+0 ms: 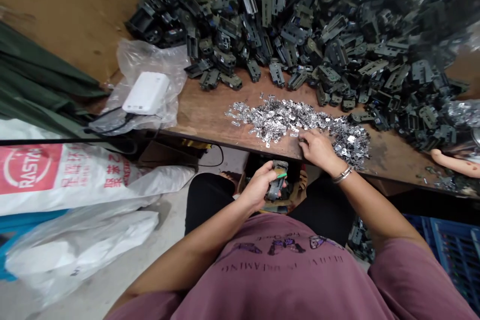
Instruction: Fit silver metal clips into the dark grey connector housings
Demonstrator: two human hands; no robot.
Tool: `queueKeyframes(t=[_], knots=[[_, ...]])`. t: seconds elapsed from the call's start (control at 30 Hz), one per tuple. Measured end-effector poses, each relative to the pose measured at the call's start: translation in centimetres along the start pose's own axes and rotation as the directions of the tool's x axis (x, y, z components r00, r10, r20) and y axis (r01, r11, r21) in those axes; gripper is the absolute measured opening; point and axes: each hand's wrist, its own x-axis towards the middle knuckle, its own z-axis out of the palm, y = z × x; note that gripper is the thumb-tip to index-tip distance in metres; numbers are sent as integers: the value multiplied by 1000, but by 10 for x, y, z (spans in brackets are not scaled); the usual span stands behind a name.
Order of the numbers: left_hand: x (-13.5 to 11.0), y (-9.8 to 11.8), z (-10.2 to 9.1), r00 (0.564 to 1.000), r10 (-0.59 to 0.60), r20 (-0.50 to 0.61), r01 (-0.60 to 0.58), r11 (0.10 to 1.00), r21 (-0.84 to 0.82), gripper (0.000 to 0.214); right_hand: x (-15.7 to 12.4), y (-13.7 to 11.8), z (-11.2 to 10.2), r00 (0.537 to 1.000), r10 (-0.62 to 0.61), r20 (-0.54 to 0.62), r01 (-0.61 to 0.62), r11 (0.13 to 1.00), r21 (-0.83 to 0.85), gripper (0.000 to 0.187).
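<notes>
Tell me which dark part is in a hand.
The dark part with a green strip, gripped in the left hand off the table, unlike the loose heap lying on it.

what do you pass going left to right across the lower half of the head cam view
white woven sack with a red label → right hand holding a dark plastic part → left hand → blue plastic crate
</notes>
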Motion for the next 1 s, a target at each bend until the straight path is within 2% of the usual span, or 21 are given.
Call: queueKeyframes(t=[0.07,0.13,0.23,0.3,0.37,0.43,0.53,0.63,0.7,0.73,0.83,0.93,1.0], knots=[[-1,0,0,1000,1,-8,0,1000,15,28,3,1,2,999,1,44,1,1000,-30,22],[-2,0,-1,1000,3,-19,-3,1000,17,27,2,7,3,1000,12,26,-12,1000,-5,22],[-3,-2,-4,999,15,-39,-14,1000,14,27,-6,24,4,996,55,-65,-43,985,168,21],[-4,-4,-4,999,19,-42,-18,1000,20,27,-11,35,3,991,118,-62,-97,957,275,17],[-5,-5,-2,999,11,-34,-10,999,32,26,-17,42,1,985,170,-29,-153,940,304,14],[-5,-5,1,1000,-4,-28,5,999,45,25,-24,43,-2,982,181,-55,-155,938,310,11],[-6,-3,8,1000,-2,-20,3,998,62,25,-38,26,-6,976,149,-158,-66,896,438,16],[-6,-2,15,997,68,28,-70,996,64,34,-56,-8,-5,970,149,-190,28,713,701,19],[-6,-3,19,989,120,83,-125,990,60,40,-66,-32,-1,966,149,-212,82,599,796,16],[-6,-4,20,984,145,103,-152,986,62,40,-71,-42,2,961,141,-240,114,588,801,14],[-8,-8,21,964,236,123,-250,962,107,36,-79,-59,8,926,105,-362,207,660,722,11],[-11,-8,20,944,314,104,-329,922,204,33,-82,-62,12,890,97,-446,253,709,658,14],[-14,-6,20,935,344,85,-353,892,282,30,-81,-60,12,888,76,-454,262,728,634,11]])
